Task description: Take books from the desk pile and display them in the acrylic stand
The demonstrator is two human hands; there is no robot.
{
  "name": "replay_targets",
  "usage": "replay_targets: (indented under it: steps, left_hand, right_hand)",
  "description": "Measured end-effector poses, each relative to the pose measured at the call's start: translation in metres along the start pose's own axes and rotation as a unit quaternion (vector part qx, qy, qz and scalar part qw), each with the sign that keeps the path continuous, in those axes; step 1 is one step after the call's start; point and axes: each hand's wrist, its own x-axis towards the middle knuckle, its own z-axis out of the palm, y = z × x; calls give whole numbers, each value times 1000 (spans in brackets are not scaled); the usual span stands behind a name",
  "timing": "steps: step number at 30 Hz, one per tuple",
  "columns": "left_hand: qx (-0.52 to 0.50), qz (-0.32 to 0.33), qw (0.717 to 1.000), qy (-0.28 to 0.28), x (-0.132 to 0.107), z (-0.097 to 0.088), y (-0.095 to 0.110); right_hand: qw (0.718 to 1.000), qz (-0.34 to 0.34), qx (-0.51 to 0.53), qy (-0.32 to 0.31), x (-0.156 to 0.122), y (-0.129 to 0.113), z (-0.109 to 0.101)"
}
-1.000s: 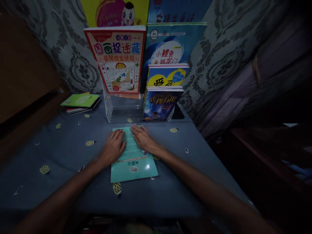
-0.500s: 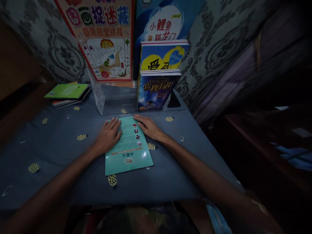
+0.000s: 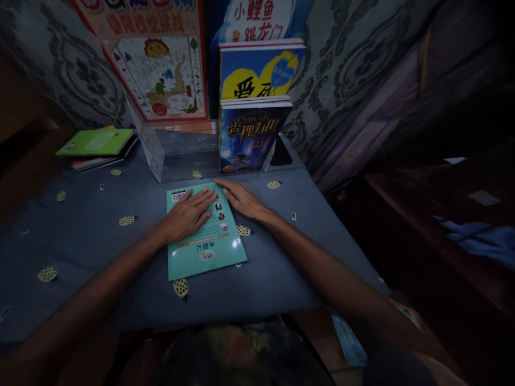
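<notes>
On the table (image 3: 277, 262): teal book (image 3: 207, 268) flat under our left hand (image 3: 188, 215), right hand (image 3: 244, 201) at its edge

Teal book lies closed on the patterned cloth, in front of the clear stand (image 3: 189, 163), near it but apart. Barcode (image 3: 178, 197) sits at the far left corner; title print near the close edge reads upside down from our side.

Left hand: palm down, fingers extended and a bit spread, thumb apart. It lies across the far half of the cover and hides part of the text. Nothing gripped.

Right hand: fingers extended and close together, laid along the far right edge, fingertips at the corner. Not closed around anything; we can't tell how hard it presses.

Stand holds several books. On its right side, front to back: dark blue book (image 3: 253, 142), yellow-and-blue book (image 3: 261, 69), and a taller blue book (image 3: 257, 19), its top cut off by our view. On its left side: red-bordered book (image 3: 161, 75), also cut off at the top.

Left of the stand we have a small pile with a green book (image 3: 98, 142) on top. Just right of the stand, a flat black object (image 3: 280, 153); too dark for us to identify.
</notes>
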Motion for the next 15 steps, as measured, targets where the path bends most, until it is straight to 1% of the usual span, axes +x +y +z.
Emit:
replay_targets:
  steps: [3, 8, 12, 15]
  left_hand:
    - [-3, 21, 1000, -6, 0, 1, 8]
    - [0, 73, 997, 0, -2, 5, 23]
    - [-2, 107, 994, -8, -8, 8, 38]
    - [-8, 145, 989, -17, -15, 9, 49]
  right_hand:
    - [1000, -4, -1, 3, 0, 0, 1]
    - [1000, 3, -6, 2, -1, 1, 1]
    - [1000, -1, -7, 4, 0, 3, 2]
    - [1000, -4, -9, 8, 1, 3, 4]
